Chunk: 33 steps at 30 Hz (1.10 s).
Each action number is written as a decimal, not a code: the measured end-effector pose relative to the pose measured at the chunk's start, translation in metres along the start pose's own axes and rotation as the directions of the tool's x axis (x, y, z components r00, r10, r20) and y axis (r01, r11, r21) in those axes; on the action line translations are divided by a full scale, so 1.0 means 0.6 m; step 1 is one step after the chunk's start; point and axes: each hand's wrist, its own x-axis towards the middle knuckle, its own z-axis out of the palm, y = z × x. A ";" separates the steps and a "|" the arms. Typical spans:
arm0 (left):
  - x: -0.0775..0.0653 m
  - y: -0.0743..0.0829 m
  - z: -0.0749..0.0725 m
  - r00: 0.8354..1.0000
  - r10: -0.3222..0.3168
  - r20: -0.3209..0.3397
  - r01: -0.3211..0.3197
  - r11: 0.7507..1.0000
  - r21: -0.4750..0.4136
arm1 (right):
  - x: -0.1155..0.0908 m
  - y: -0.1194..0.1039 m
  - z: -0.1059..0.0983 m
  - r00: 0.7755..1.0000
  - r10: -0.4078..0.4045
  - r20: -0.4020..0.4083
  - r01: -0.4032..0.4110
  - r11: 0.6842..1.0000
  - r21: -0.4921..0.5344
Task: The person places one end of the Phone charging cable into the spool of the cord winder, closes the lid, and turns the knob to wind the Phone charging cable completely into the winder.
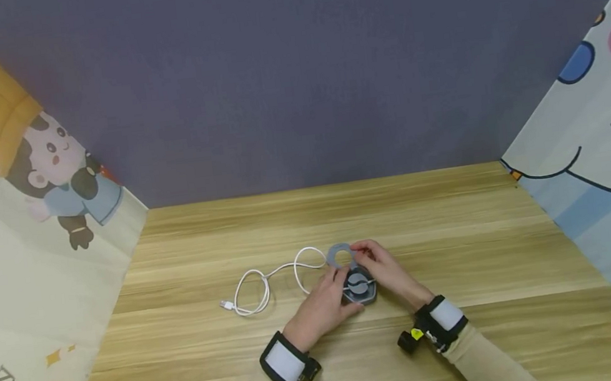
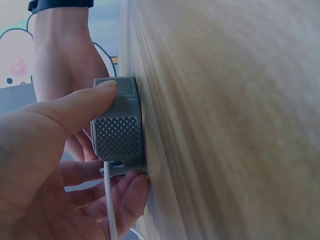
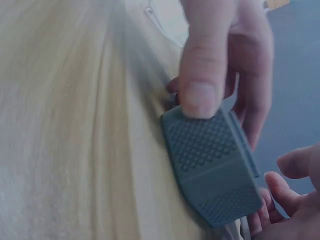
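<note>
Your left hand [image 1: 321, 305] has the grey case [image 1: 358, 283] pinched, thumb pressed to its textured side and fingers around the far side, while the case sits between your two hands at the counter [image 1: 457, 230]; whether it rests flat there, you cannot be told for certain. Your right hand [image 1: 382, 270] is at the case's far right corner with its fingers bent, just beside the ring lid [image 1: 331, 258], but the pictures do not show whether it pinches the lid, the cable or nothing. The likeliest trouble is the white cable [image 1: 308, 248]: it enters the case on the left and a short stretch shows on the right, so if you bring the ring down while the cable lies outside its side slots, the rim could pinch it. Watch your left fingers too, since their tips lie close to where the ring meets the case and could keep it from seating or get nipped. Pressing the ring sideways might strain that join, which looks thin. The slack on the left lies in loose loops with the USB plug [image 1: 227, 304] at the end; a quick pull could tighten them into a knot or drag the plug across the wood. If your thumb slackens, the case could twist under any tug from the right.
</note>
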 end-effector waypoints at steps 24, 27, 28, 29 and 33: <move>-0.002 -0.003 0.001 0.999 0.045 -0.025 -0.045 0.999 0.002 | 0.026 0.001 0.018 0.989 -0.093 0.113 0.125 0.940 -0.319; -0.002 -0.003 0.001 0.999 0.038 -0.018 -0.038 0.999 0.008 | 0.027 0.000 0.021 0.990 -0.098 0.104 0.131 0.918 -0.375; -0.002 -0.003 0.001 0.999 0.037 -0.018 -0.036 0.999 0.012 | 0.029 0.001 0.022 0.990 -0.100 0.099 0.131 0.909 -0.395; -0.002 -0.003 0.001 0.999 0.034 -0.015 -0.034 0.999 0.014 | 0.030 0.001 0.023 0.990 -0.101 0.094 0.131 0.903 -0.410; -0.002 -0.003 0.001 0.999 0.035 -0.015 -0.035 0.999 0.021 | 0.034 0.003 0.028 0.992 -0.105 0.068 0.124 0.892 -0.435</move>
